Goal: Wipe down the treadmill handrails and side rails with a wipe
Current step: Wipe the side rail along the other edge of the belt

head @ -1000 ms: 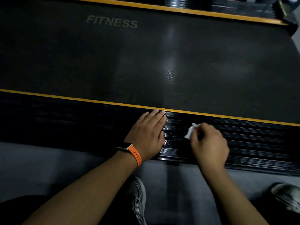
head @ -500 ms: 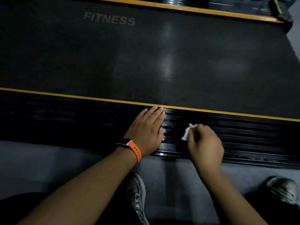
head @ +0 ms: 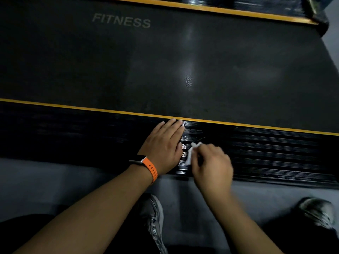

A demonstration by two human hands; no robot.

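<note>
The near side rail (head: 266,154) of the treadmill is black and ribbed, with a yellow stripe along its far edge. My left hand (head: 163,145) lies flat on the rail, fingers together, an orange-strapped watch on its wrist. Just right of it my right hand (head: 212,164) presses a small white wipe (head: 190,153) onto the ribs; most of the wipe is hidden under the fingers. The two hands nearly touch.
The dark belt (head: 165,66) marked FITNESS lies beyond the rail, and the far side rail (head: 238,6) runs along the top edge. Grey floor (head: 73,184) is in front of the treadmill, with my two shoes (head: 154,219) on it.
My right hand with the wipe has slid left and toward the rail's near edge, closer to my left hand. The left hand has stayed flat in place.
</note>
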